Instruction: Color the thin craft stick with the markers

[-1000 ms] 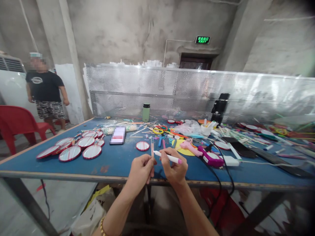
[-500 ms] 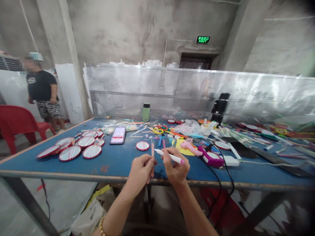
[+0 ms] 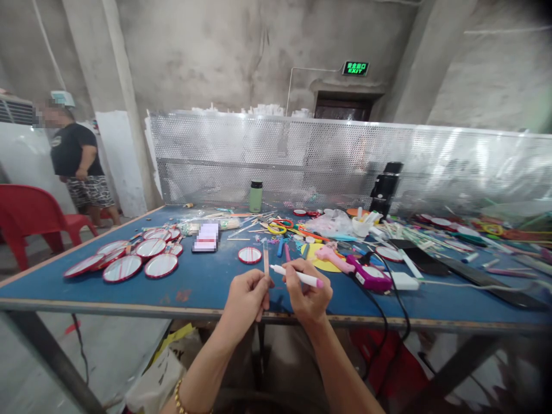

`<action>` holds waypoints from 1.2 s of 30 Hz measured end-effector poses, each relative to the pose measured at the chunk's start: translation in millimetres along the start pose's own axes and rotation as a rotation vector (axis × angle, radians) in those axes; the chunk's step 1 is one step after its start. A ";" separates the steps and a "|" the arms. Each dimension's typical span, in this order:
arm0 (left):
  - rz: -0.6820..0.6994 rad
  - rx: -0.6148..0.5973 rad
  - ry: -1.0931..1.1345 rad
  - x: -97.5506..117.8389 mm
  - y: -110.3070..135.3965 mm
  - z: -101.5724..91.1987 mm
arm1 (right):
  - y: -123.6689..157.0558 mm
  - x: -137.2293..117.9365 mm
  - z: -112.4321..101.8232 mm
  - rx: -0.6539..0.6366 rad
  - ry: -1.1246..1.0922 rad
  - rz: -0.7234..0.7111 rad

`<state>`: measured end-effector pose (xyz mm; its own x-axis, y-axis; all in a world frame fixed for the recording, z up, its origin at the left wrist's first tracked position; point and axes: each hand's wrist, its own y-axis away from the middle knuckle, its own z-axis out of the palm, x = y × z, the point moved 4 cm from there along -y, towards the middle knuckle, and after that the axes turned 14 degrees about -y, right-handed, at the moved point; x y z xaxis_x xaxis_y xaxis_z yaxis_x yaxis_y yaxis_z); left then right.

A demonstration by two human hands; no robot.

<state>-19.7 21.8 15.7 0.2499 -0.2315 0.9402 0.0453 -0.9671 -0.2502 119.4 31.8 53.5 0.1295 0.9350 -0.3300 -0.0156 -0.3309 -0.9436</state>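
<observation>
Near the table's front edge, my left hand (image 3: 247,294) pinches a thin flat stick (image 3: 266,257) that points up and away from me. My right hand (image 3: 308,290) grips a white marker pen (image 3: 302,276) with a pink end, its tip turned left and close beside the stick. Whether the tip touches the stick I cannot tell. Just beyond my left hand lies a round mirror (image 3: 249,255) with a red rim. To the left, several more red-rimmed mirrors (image 3: 123,268) with handles lie overlapping in a pile.
A phone (image 3: 206,236), a green bottle (image 3: 256,197) and scissors (image 3: 277,228) lie or stand farther back. At right are a pink glue gun (image 3: 334,256), a purple device (image 3: 369,274), black cables and scattered sticks. A perforated metal panel (image 3: 259,149) borders the table; a person (image 3: 77,155) stands left.
My hands have hardly moved; the stick tilts slightly more to the left and the marker is a touch farther left. The person at left has shifted an arm and turned a little.
</observation>
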 end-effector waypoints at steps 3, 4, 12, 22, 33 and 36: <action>-0.001 0.000 0.005 0.1 0.8 0.3 | -0.7 -0.9 0.5 0.003 0.005 -0.004; 0.000 0.001 0.006 0.1 0.7 0.2 | -1.0 -0.9 0.9 0.001 0.005 -0.004; 0.004 -0.001 -0.011 0.3 -0.8 0.3 | -2.1 -0.4 3.8 -0.024 0.003 -0.021; 0.004 -0.005 0.002 -1.1 -1.0 0.0 | -2.4 -2.1 3.5 -0.029 0.017 -0.022; 0.003 0.002 0.000 -0.3 -0.1 -0.5 | -3.8 -6.3 2.9 -0.041 0.023 -0.039; 0.002 0.007 -0.006 0.8 0.3 -0.8 | -3.2 -5.8 2.5 -0.029 0.011 -0.046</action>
<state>-20.2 21.3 16.6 0.2556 -0.2331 0.9383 0.0514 -0.9658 -0.2540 116.2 27.8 58.4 0.1406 0.9480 -0.2856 0.0194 -0.2910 -0.9565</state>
